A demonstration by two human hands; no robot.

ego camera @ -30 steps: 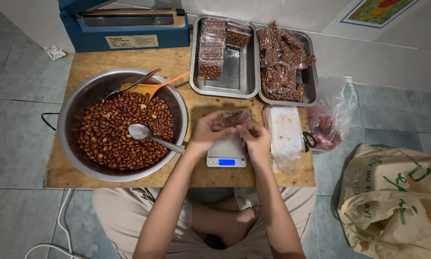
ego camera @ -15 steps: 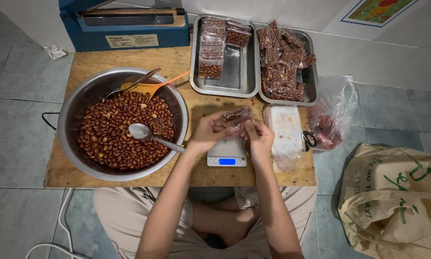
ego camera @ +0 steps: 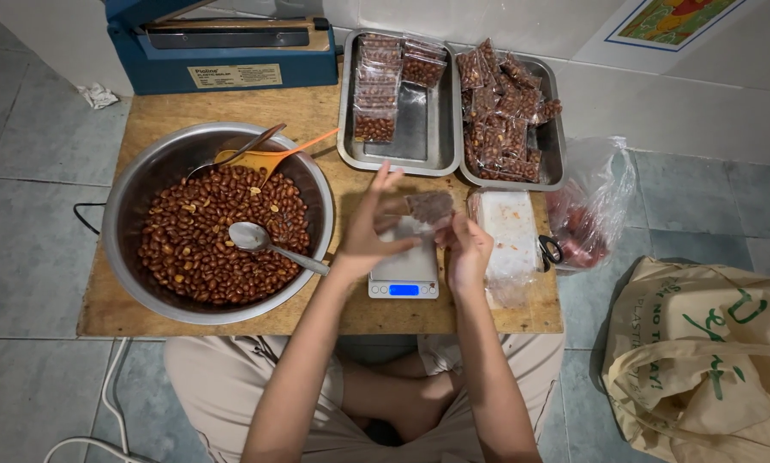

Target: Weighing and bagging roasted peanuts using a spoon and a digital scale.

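Both hands work over a small scale (ego camera: 404, 273) on the wooden tabletop (ego camera: 316, 111). The right hand (ego camera: 468, 249) has its fingers closed on a small clear packet (ego camera: 430, 207) of nuts, held just above the scale's platform. The left hand (ego camera: 369, 227) is at the packet's left end with its fingers spread open and pointing upward; it seems to touch the packet's edge with the thumb, though the view is too small to be sure.

To the left stands a wide steel bowl (ego camera: 136, 214) of reddish-brown nuts, with a metal spoon (ego camera: 269, 244) lying in it and an orange scoop (ego camera: 269, 156) leaning at its far rim. Behind the hands sit two steel trays side by side: the left tray (ego camera: 419, 137) holds a few filled packets, the right tray (ego camera: 554, 111) a heap of them. Just right of the scale lies a stack of empty bags (ego camera: 509, 231), with scissors (ego camera: 549, 250) beside it. A blue heat sealer (ego camera: 222, 47) stands at the far left edge. On the floor to the right lies a cloth tote (ego camera: 702, 360).
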